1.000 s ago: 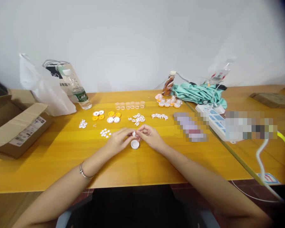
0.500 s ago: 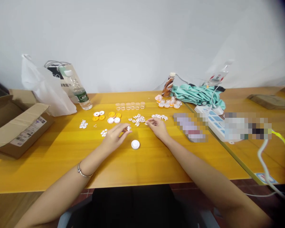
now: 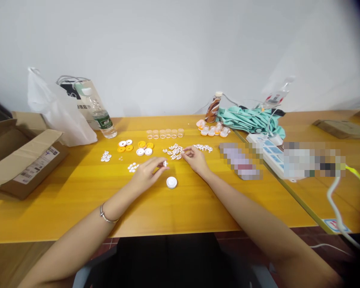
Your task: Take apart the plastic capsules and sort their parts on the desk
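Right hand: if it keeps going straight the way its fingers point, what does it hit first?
Most likely the pile of small white openwork pieces; the right hand points its fingertips up-left at its edge, though whether they touch is unclear.

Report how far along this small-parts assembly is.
Done, it seems: a cluster of finished-looking orange-and-clear pieces sits at the back. In hand: the left hand pinches a small white part, the right hand reaches into the pile of white lattice pieces, and a white cap lies between them. Left: loose orange and white discs and a row of clear cups.
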The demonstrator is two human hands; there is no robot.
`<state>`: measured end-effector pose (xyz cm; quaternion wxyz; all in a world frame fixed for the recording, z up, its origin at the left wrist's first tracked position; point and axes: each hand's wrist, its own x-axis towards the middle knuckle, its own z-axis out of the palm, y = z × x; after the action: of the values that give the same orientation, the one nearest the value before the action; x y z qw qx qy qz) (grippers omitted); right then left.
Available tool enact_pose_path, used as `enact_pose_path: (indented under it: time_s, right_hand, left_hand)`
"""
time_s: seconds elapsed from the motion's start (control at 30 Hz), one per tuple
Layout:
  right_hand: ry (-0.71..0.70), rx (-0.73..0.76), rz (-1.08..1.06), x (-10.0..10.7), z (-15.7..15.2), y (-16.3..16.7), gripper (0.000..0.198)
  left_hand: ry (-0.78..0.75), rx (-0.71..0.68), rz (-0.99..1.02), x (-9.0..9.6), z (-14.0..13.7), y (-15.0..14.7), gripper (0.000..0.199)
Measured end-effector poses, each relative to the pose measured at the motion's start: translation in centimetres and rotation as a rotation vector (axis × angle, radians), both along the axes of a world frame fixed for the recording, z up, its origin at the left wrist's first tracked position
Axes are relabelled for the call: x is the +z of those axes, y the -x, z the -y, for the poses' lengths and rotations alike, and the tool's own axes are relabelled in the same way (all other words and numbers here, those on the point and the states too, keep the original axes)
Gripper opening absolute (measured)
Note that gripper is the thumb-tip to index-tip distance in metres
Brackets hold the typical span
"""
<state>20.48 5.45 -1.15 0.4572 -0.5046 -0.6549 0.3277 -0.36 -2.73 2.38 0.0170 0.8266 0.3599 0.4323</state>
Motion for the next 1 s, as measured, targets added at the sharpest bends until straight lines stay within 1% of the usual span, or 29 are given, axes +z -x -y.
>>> enact_pose_path:
  time_s: [0.07,0.2,0.37,0.53,0.6,0.67,0.73,0.8,0.9,1.0]
  right_hand:
    - [-0.002,0.042,-0.012,0.2,0.5,0.1,0.018]
    - [0.049,0.175,-0.057,0.3,1.3,0.3,0.016]
    - [0.083,0.180,-0.116,0.2,1.0,0.2,0.008]
    - [0.066,0.189,-0.144,0.7,1.6,0.4,0.010]
    - [0.040,0.234,-0.140,1.1,2.5,0.7,0.012]
    - [0.007,0.314,-0.116,1.5,3.7,1.1,0.013]
    - [-0.023,0.406,-0.104,1.9,4.9,1.6,0.014]
    - [-0.033,0.465,-0.120,2.2,5.8,1.9,0.016]
    - [-0.020,0.450,-0.154,2.4,6.5,2.1,0.018]
    - [-0.002,0.414,-0.172,2.5,6.7,2.1,0.018]
  left_hand:
    - [0.002,0.000,0.006,0.0,0.0,0.1,0.021]
    - [-0.007,-0.005,0.004,0.0,-0.1,0.1,0.022]
    - [0.002,-0.009,-0.014,0.1,0.1,0.0,0.023]
    - [0.046,-0.015,-0.032,0.0,0.1,-0.1,0.024]
    - [0.100,-0.015,-0.001,-0.3,0.0,-0.3,0.025]
    - [0.200,-0.021,0.070,-0.7,-0.1,-0.4,0.025]
    - [0.335,-0.040,0.178,-1.0,-0.2,-0.7,0.025]
    - [0.453,-0.066,0.315,-1.2,-0.3,-0.9,0.024]
    - [0.534,-0.092,0.470,-1.4,-0.3,-1.0,0.019]
    - [0.515,-0.054,0.476,-1.3,-0.2,-1.1,0.018]
